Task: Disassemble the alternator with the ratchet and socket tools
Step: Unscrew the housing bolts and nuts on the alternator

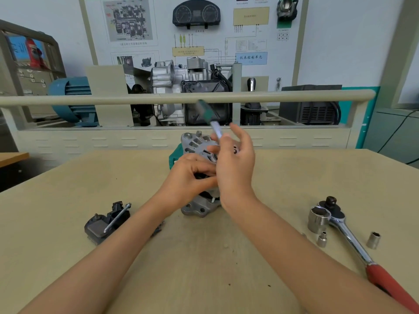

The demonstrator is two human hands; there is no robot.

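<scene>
The grey cast alternator [196,143] stands on the table [56,200] in the middle, mostly hidden behind both hands. My left hand [190,177] grips its middle, fingers curled round the housing. My right hand [235,164] is over the alternator and holds a blurred tool [207,114] with a dark green handle and a pale shaft that sticks up and to the left; its index finger is stretched out. The ratchet [353,241], chrome with a red grip, lies at the right with a large socket [318,219] beside its head.
Two small sockets [322,240] [373,240] lie near the ratchet. At the left lies a black removed part [102,225] with a long bolt [118,217] across it. A green object [175,158] sits behind the alternator. A beige rail [90,99] and a gearbox display stand beyond the table.
</scene>
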